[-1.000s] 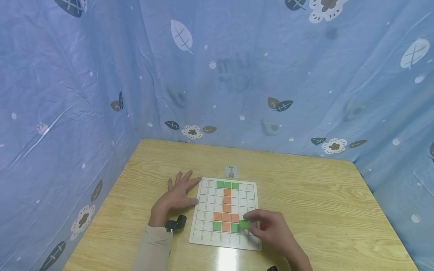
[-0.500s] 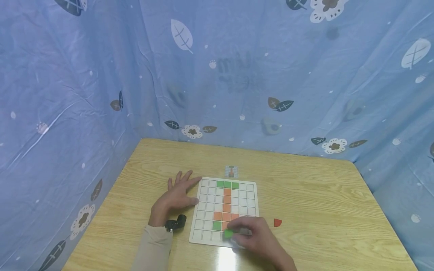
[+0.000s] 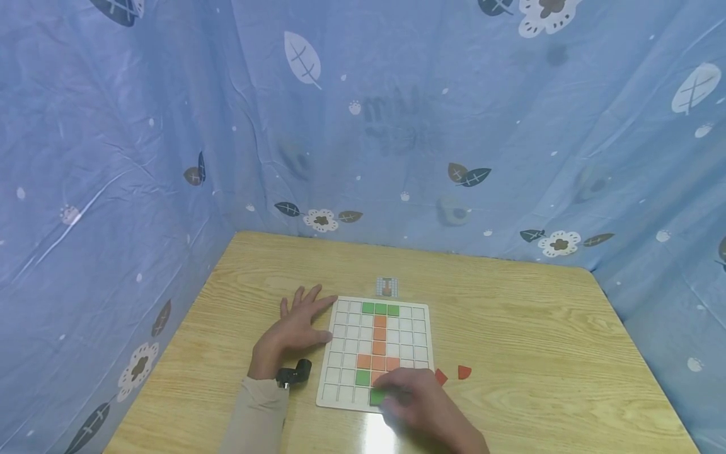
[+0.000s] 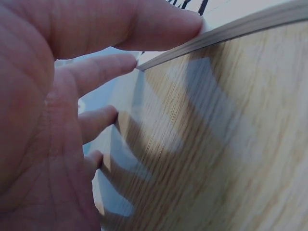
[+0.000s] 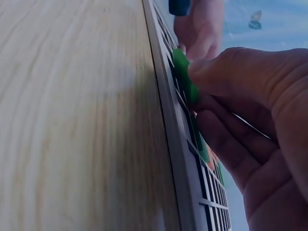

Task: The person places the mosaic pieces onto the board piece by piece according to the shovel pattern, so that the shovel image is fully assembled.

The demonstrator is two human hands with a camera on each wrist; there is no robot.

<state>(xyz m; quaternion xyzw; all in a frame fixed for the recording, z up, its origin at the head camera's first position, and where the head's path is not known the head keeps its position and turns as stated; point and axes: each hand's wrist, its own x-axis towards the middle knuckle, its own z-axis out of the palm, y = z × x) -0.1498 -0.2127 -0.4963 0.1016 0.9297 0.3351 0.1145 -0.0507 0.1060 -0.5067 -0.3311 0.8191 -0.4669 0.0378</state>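
A white grid board (image 3: 346,362) lies on the table, its shallow square cells partly filled with green and orange tiles. Three green tiles (image 3: 380,309) line the top row, and a column of orange tiles (image 3: 379,335) runs down from them. In the bottom row, my right hand (image 3: 422,403) pinches a green square tile (image 3: 377,396) between thumb and fingers. The right wrist view has this green tile (image 5: 184,72) tilted at the cells near the board's front edge. My left hand (image 3: 295,328) lies spread, thumb and index fingertip touching the board's left edge.
Two red pieces (image 3: 464,372) lie on the table right of the board, one partly behind my right hand. A small card (image 3: 387,287) with a grid picture sits beyond the board. Blue patterned curtains (image 3: 363,126) enclose the wooden table (image 3: 527,328).
My right hand has moved left and toward the board's near edge, carrying the green tile to the bottom row. The red pieces have come into view behind it. My left hand stays put.
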